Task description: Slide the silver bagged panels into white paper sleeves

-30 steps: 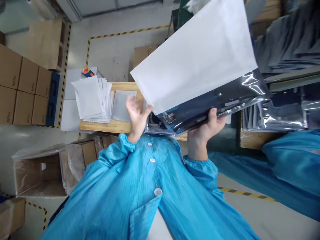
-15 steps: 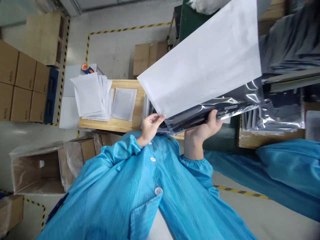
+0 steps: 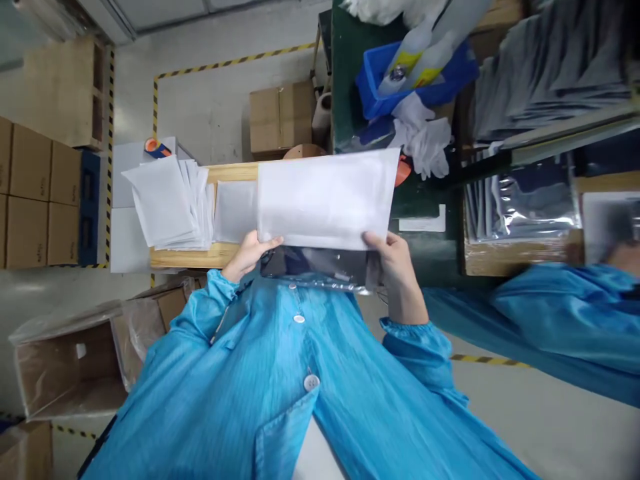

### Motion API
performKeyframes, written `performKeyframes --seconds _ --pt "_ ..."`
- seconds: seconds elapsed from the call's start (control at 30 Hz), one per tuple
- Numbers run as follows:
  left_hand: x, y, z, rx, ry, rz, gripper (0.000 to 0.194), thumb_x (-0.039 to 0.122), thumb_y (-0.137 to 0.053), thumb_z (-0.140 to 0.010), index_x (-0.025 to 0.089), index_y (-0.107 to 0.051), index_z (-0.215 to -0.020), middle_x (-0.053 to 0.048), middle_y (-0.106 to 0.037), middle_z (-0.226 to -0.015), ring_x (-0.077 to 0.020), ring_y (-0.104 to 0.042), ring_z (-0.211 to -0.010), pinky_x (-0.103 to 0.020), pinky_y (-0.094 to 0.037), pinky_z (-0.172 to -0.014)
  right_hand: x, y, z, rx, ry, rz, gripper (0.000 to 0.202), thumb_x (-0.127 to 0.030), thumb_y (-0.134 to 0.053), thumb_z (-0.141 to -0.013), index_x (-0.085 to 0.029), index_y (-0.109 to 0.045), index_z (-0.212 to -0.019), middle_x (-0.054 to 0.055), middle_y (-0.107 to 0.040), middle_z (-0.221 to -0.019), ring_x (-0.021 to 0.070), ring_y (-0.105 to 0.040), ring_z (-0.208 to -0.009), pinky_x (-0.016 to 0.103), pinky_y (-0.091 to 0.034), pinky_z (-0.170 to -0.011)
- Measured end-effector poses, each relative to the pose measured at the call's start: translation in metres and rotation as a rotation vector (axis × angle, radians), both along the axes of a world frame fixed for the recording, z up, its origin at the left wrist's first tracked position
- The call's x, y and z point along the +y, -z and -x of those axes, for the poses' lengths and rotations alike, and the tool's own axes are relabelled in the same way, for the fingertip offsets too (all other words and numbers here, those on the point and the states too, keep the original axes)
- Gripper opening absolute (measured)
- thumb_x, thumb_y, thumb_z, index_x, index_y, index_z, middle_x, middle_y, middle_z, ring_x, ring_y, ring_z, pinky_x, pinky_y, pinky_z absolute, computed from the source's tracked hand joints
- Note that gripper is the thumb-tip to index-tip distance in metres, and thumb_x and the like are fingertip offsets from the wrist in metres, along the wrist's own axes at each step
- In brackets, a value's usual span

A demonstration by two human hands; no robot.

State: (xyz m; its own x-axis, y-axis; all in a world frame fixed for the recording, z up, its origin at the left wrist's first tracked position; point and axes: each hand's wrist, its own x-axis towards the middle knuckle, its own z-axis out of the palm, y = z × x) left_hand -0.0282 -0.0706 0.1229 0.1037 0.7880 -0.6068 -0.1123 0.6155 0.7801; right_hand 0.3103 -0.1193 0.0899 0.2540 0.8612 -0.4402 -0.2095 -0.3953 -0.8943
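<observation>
In front of my body I hold a flat white pouch (image 3: 325,200), its lower edge between my two hands. Beneath it, a dark flat item in a clear plastic bag (image 3: 320,267) shows along the near side. My left hand (image 3: 254,252) is closed on the left end, thumb on top. The right hand (image 3: 395,260) pinches the pouch's lower right corner, with the bagged item under it. How far the bag runs below the pouch is hidden. A single translucent white pouch (image 3: 236,210) and a stack of white pouches (image 3: 167,203) lie on the wooden board to the left.
On the green table (image 3: 420,250) at right are a blue bin (image 3: 373,80) with bottles, white gloves (image 3: 423,133) and stacked plastic-bagged items (image 3: 535,207). A co-worker's sleeve (image 3: 545,300) reaches in at right. An open carton (image 3: 70,360) stands lower left.
The white pouch has swung down from a raised slant to nearly level and moved left. My right hand's thumb now lies on top of it. The view has shifted slightly.
</observation>
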Motion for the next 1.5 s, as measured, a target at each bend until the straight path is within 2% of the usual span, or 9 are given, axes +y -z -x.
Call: performKeyframes --seconds 0.1,0.43,0.63,0.8,0.93,1.07,1.3,1.4,1.5 --pt "-0.025 0.007 0.011 0.074 0.075 0.041 0.077 0.061 -0.112 -0.053 0.014 -0.086 -0.109 -0.014 -0.088 -0.119 -0.0338 -0.082 -0.118 -0.049 -0.059 -0.117 -0.019 0.001 0.0 -0.004 -0.136 0.155 0.06 -0.069 -0.105 -0.061 -0.02 -0.083 -0.088 0.007 -0.083 -0.084 0.0259 -0.076 -0.074 0.038 -0.065 -0.069" --pt "-0.086 0.002 0.041 0.256 0.299 0.065 0.07 0.071 -0.1 -0.07 0.014 -0.088 -0.109 -0.014 -0.088 -0.12 -0.037 -0.082 -0.115 -0.048 -0.063 -0.109 -0.12 0.005 0.016 0.045 -0.289 0.355 0.069 -0.086 -0.095 -0.066 -0.022 -0.085 -0.087 0.009 -0.086 -0.092 0.0272 -0.077 -0.079 0.038 -0.064 -0.075" --pt "-0.109 -0.006 0.058 0.229 0.34 0.17 0.065 0.063 -0.104 -0.068 0.015 -0.087 -0.109 -0.012 -0.089 -0.117 -0.0336 -0.082 -0.11 -0.042 -0.064 -0.1 -0.143 -0.016 0.033 0.01 -0.217 0.362 0.061 -0.074 -0.098 -0.073 -0.023 -0.085 -0.103 0.007 -0.087 -0.098 0.0261 -0.076 -0.081 0.035 -0.062 -0.072" --pt "-0.103 0.003 0.057 -0.033 0.016 0.26 0.066 0.041 -0.113 -0.057 0.015 -0.085 -0.111 -0.008 -0.088 -0.114 -0.0257 -0.082 -0.101 -0.039 -0.066 -0.097 -0.094 -0.023 0.046 -0.023 -0.242 0.235 0.061 -0.074 -0.095 -0.078 -0.021 -0.082 -0.106 0.007 -0.084 -0.092 0.0257 -0.077 -0.08 0.036 -0.064 -0.075" --pt "-0.089 0.012 0.049 -0.157 -0.33 0.246 0.046 0.023 -0.107 -0.069 0.017 -0.082 -0.107 -0.004 -0.086 -0.113 -0.0183 -0.08 -0.094 -0.034 -0.069 -0.089 -0.032 -0.014 0.072 -0.135 -0.164 0.075 0.059 -0.077 -0.087 -0.084 -0.023 -0.081 -0.108 0.005 -0.082 -0.096 0.0228 -0.075 -0.075 0.035 -0.067 -0.07" --pt "-0.098 0.013 0.048 -0.121 -0.53 0.24 0.033 0.007 -0.098 -0.076 0.016 -0.081 -0.103 -0.003 -0.085 -0.107 -0.0135 -0.078 -0.09 -0.028 -0.068 -0.087 -0.003 -0.008 0.099 -0.178 -0.19 0.004 0.064 -0.071 -0.087 -0.087 -0.024 -0.08 -0.131 0.005 -0.082 -0.102 0.0213 -0.072 -0.073 0.034 -0.067 -0.061" --pt "-0.124 0.019 0.07 -0.276 -0.633 0.479 0.015 0.0 -0.08 -0.093 0.013 -0.077 -0.086 -0.001 -0.076 -0.077 -0.008 -0.07 -0.064 -0.017 -0.062 -0.065 0.044 -0.014 0.121 0.135 -0.504 -0.083 0.079 -0.065 -0.089 -0.087 -0.026 -0.073 -0.154 0.0 -0.076 -0.092 0.0164 -0.063 -0.065 0.035 -0.064 -0.068" --pt "-0.111 0.034 0.077 -0.326 -0.739 0.512 0.024 0.005 -0.067 -0.105 0.014 -0.075 -0.085 -0.002 -0.074 -0.076 -0.0067 -0.073 -0.068 -0.013 -0.062 -0.068 0.075 -0.009 0.125 0.161 -0.645 -0.154 0.092 -0.059 -0.092 -0.084 -0.033 -0.061 -0.166 0.004 -0.08 -0.118 0.0195 -0.07 -0.08 0.038 -0.067 -0.078" --pt "-0.073 0.064 0.074 -0.24 -0.82 0.397 0.022 0.004 -0.064 -0.107 0.016 -0.076 -0.093 -0.003 -0.079 -0.09 -0.0058 -0.078 -0.084 -0.013 -0.065 -0.085 0.091 0.011 0.108 -0.105 -0.51 -0.246 0.092 -0.054 -0.091 -0.084 -0.035 -0.056 -0.167 0.011 -0.072 -0.15 0.0264 -0.073 -0.113 0.046 -0.066 -0.101"
